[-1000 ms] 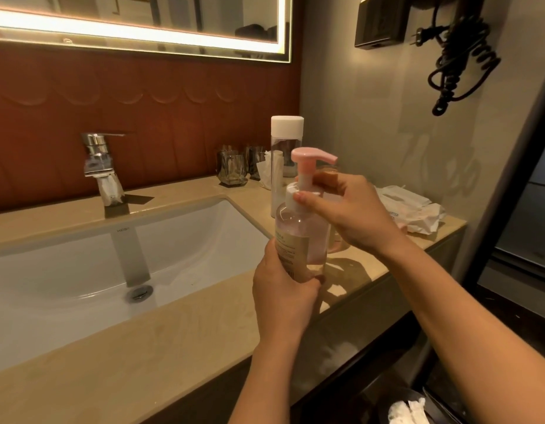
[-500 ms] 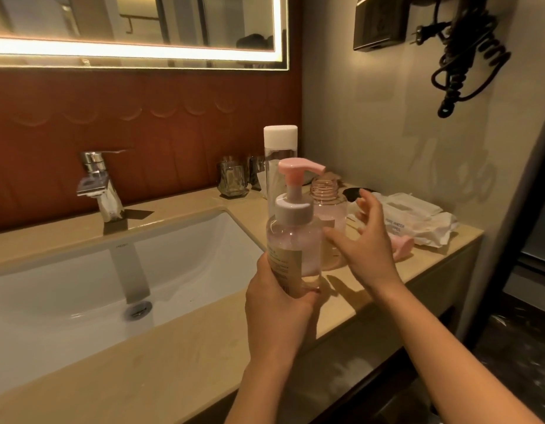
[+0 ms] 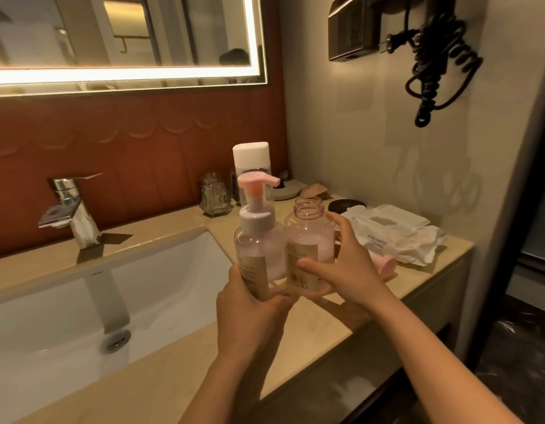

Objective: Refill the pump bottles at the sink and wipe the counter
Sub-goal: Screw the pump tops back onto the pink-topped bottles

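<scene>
The pump bottle [image 3: 259, 240] is upright in the left hand [image 3: 250, 310], whose fingers wrap its base, over the counter's [image 3: 326, 325] front edge, right of the sink [image 3: 81, 316]. The right hand [image 3: 347, 270], spread half a second ago, now curls round the uncapped bottle [image 3: 308, 240], which it has drawn alongside until the two touch.

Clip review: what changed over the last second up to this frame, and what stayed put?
The right hand let go of the collar of the pump bottle, reached right and took hold of the open bottle, now close beside the pump bottle rather than behind it. The left hand still grips the pump bottle's lower body, upright. The wipes pack and faucet stayed put.
</scene>
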